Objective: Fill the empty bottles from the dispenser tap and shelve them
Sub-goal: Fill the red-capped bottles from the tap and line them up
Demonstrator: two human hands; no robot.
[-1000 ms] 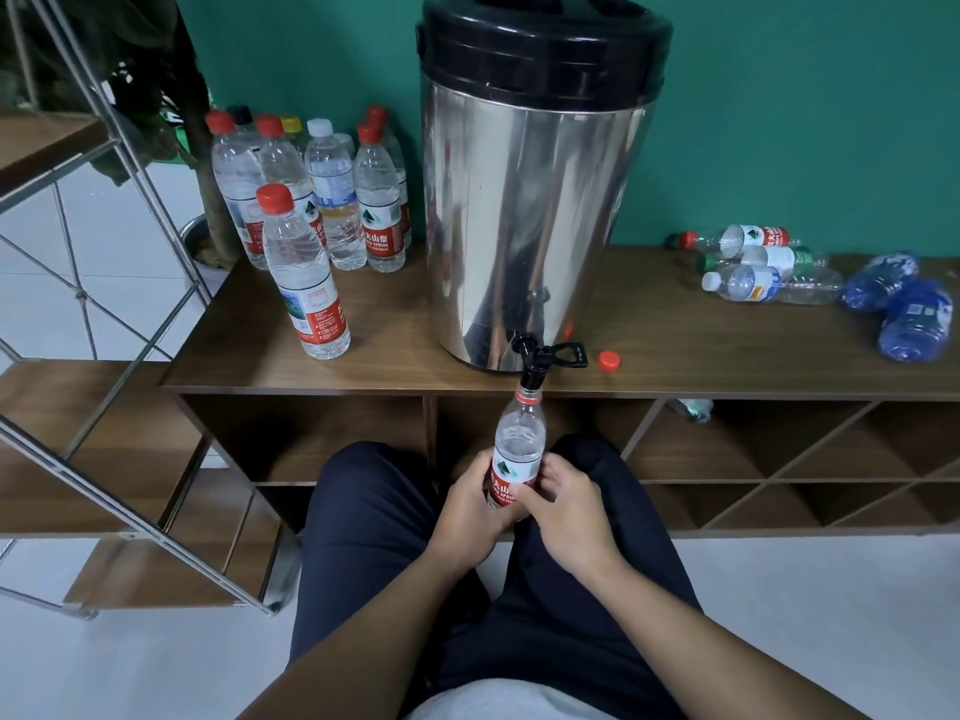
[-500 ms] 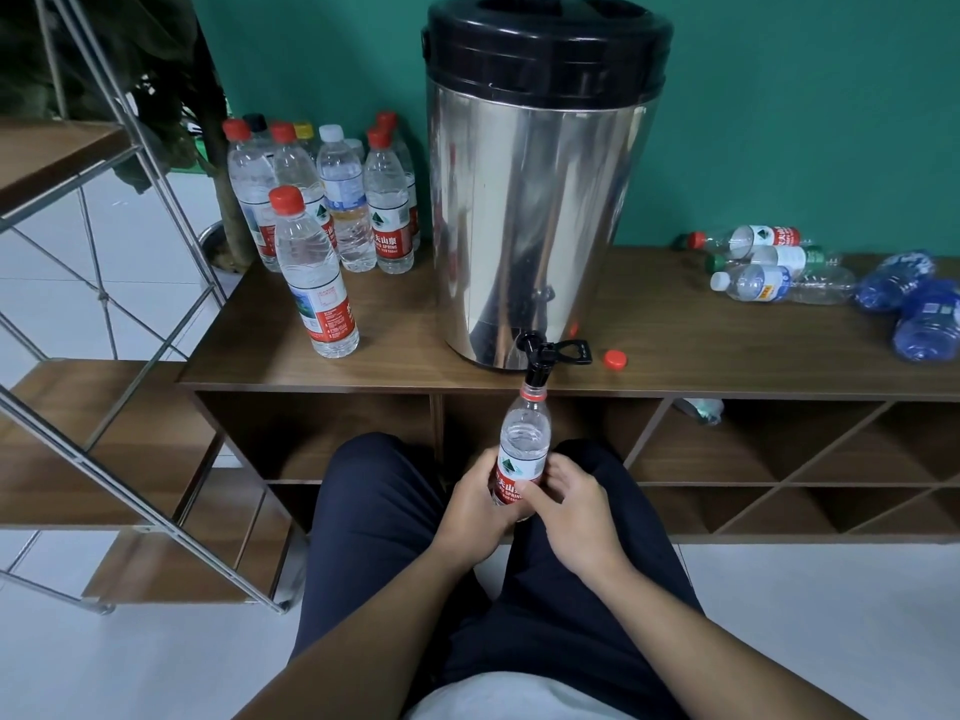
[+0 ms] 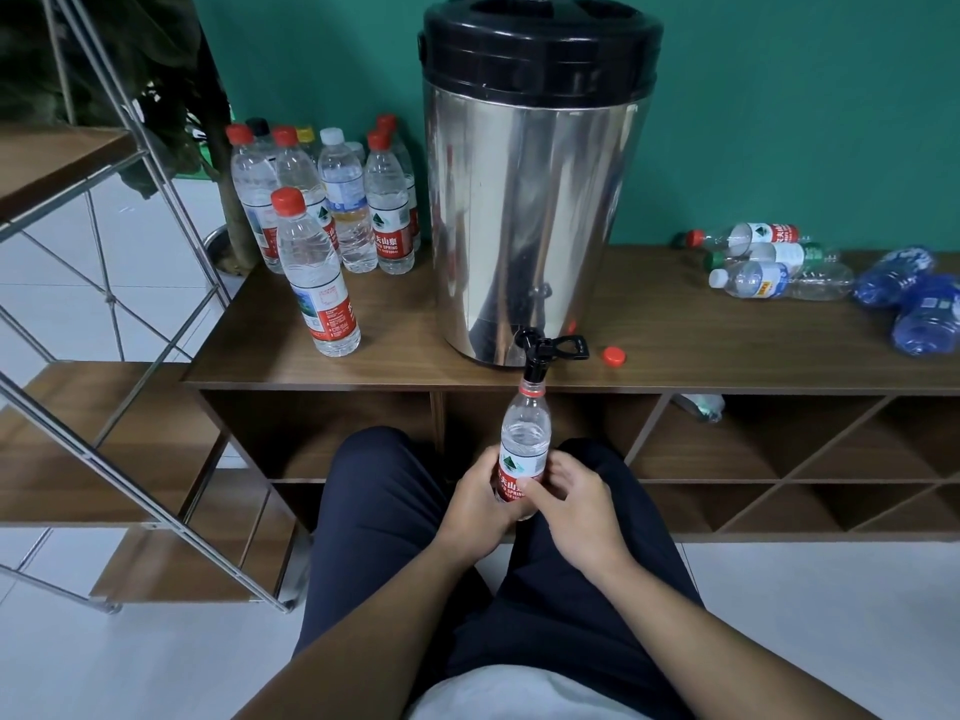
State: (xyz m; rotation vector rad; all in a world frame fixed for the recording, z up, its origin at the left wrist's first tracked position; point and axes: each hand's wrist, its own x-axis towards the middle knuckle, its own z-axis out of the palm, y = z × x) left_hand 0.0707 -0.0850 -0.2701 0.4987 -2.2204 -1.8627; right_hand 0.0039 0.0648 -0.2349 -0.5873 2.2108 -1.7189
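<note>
A steel dispenser [image 3: 530, 215] with a black lid stands on the wooden cabinet top [image 3: 675, 335]. Its black tap [image 3: 540, 356] hangs over the front edge. Right under the spout I hold an uncapped clear bottle [image 3: 525, 439] with a red label, upright. My left hand [image 3: 475, 504] grips its lower part from the left, and my right hand [image 3: 569, 493] grips it from the right. A loose red cap [image 3: 614, 355] lies beside the tap.
Several capped bottles [image 3: 332, 210] stand left of the dispenser, one [image 3: 315, 283] nearer the front. Empty bottles [image 3: 769, 262] and crushed blue ones [image 3: 914, 298] lie at the right. Open cubbies [image 3: 779, 439] sit below. A metal-framed wooden shelf rack [image 3: 104, 407] stands at the left.
Both hands and the bottle stay under the tap. The view has shifted slightly, so everything sits a little further right in the frame.
</note>
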